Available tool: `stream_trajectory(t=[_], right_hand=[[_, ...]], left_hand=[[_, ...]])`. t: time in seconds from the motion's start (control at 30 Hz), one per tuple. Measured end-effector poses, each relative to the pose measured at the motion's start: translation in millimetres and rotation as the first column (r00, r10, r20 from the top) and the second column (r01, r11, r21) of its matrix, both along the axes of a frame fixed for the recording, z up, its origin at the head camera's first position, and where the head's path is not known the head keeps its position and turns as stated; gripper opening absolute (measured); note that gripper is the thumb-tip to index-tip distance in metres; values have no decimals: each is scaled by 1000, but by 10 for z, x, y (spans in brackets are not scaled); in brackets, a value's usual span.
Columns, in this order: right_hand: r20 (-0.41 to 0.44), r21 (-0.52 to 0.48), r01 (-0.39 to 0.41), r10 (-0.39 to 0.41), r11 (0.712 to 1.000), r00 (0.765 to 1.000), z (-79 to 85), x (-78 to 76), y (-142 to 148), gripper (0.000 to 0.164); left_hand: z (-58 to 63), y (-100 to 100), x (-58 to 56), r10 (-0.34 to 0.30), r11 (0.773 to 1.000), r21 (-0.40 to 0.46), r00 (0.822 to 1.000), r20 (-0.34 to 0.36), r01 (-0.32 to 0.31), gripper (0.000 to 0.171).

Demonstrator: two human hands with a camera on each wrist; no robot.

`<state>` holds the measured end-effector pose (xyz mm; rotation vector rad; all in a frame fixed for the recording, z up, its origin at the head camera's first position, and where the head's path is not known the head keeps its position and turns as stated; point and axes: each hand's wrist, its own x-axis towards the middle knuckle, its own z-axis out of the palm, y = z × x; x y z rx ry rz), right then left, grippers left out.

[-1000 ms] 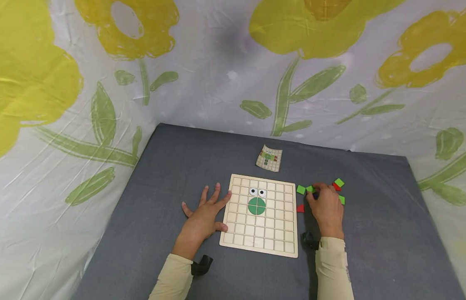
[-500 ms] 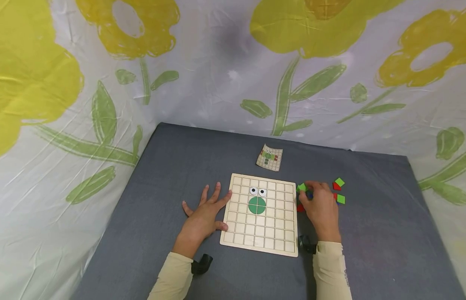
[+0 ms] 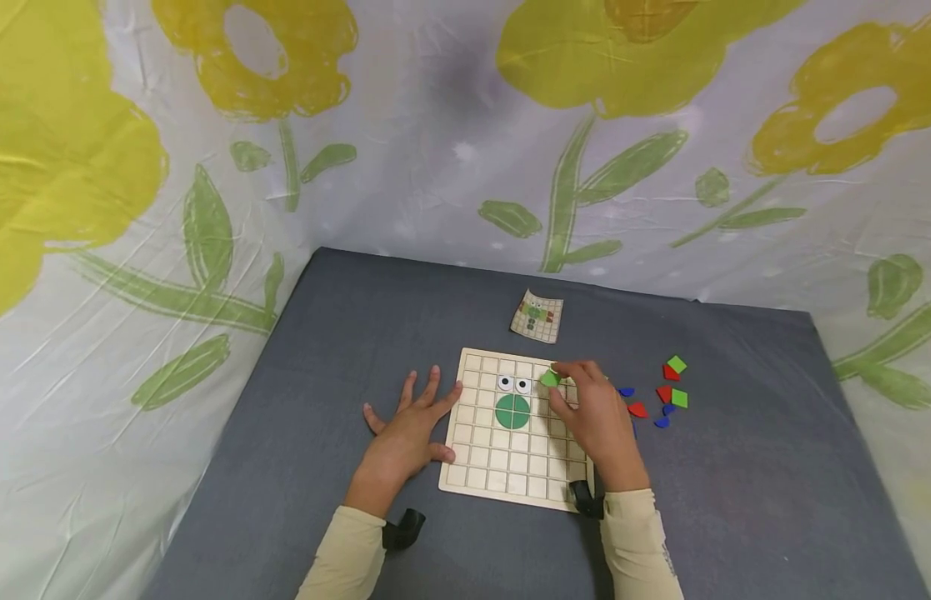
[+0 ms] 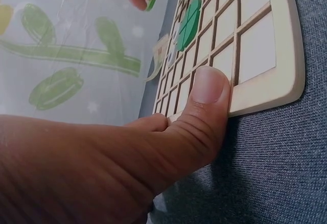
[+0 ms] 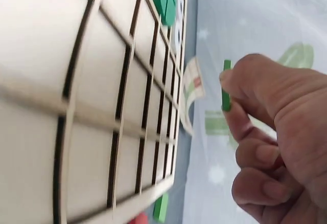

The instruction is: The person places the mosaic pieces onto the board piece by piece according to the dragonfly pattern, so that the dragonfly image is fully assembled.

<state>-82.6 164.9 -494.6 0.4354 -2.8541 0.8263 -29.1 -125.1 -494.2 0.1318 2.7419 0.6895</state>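
A wooden grid board (image 3: 495,482) lies on the grey cloth. My left hand (image 3: 403,440) rests with spread fingers along its left edge, the thumb (image 4: 208,88) on the rim. My right hand (image 3: 602,421) pinches a light green square tile (image 5: 226,93) between thumb and fingertips, above the upper right part of the board. The other fingers of that hand are curled in. Set in the grid are two round eye tiles (image 3: 513,384) and, below them, dark green quarter-circles (image 3: 504,413) that form a disc. The right hand covers some cells on the board's right side.
Behind the board lies a small curled picture card (image 3: 536,318). To the right are scattered light green squares (image 3: 679,399), red pieces (image 3: 638,410) and blue pieces (image 3: 663,422). A white cloth with painted flowers hangs beyond the table's far edge.
My right hand has picked up a light green square from the pieces at the right and carried it left over the board. The left hand has stayed where it was.
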Motion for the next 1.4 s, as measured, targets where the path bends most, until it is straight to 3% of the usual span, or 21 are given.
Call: stream_trajectory(t=[0.17,0.4,0.7,1.4], right_hand=[[15,3,-82,82,997,997,-9,2,-138,35],[55,14,-125,124,992,991,-12,16,-295,31],[41,24,-198,197,980,980,-46,22,-493,30],[57,119,-269,264,956,963,-75,6,-765,25]], left_hand=[[-4,-3,7,-1,1000,7,1000,0,1,105],[-5,-7,4,-6,1000,11,1000,7,6,105],[10,-15,-6,-3,1000,22,1000,19,3,104],[-10,-22,-7,-4,1000,19,1000,17,4,104]])
